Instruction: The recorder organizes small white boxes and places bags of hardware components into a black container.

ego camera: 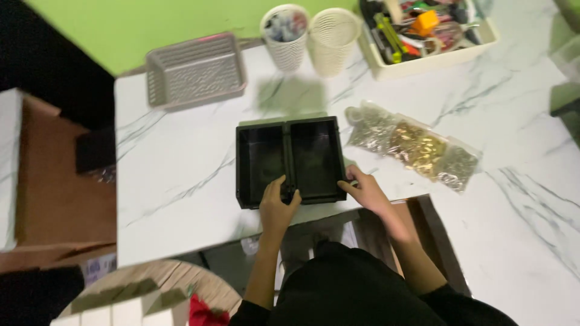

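A black two-compartment tray (290, 160) sits at the centre of the frame on the white marble-patterned desk (181, 181), close to the desk's near edge. The left hand (278, 205) rests on the tray's near wall where the middle divider meets it, its grip closed over that wall with the fingers curled inside and the thumb outside. The right hand (364, 189) is at the tray's lower right corner, fingertips touching the outer wall; whether its grip is actually clamped on the corner or only laid against it cannot be told. Both compartments look dark and their contents cannot be made out. Just to the right of the tray lie three clear plastic bags (417, 147) of small metal parts, the middle one golden, the other two greyer. Toward the upper left of the frame lies a grey mesh basket (196, 71), and at top centre stand two white perforated cups (311, 36) side by side, the left one filled with small items. In the upper right a cream-coloured bin (432, 54) holds mixed tools, among them yellow and orange pieces.
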